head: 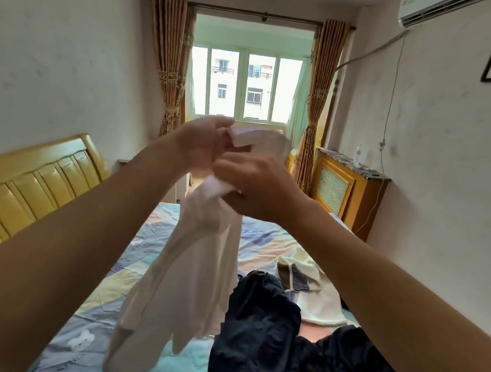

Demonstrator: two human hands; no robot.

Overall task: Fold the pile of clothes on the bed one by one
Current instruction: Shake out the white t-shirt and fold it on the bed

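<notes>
Both my hands are raised in front of me, holding a thin white garment (189,273) in the air above the bed (150,237). My left hand (202,145) pinches its upper edge near the top. My right hand (250,180) grips bunched fabric just below and to the right, touching the left hand. The garment hangs down long and crumpled to the bed's left half. On the bed at lower right lies a pile: dark navy clothes (261,329) and a cream garment with dark trim (315,292).
The bed has a patterned blue and yellow sheet and a yellow padded headboard (24,184) on the left. A wooden radiator cover (345,188) stands by the right wall. The window with curtains (244,85) is straight ahead.
</notes>
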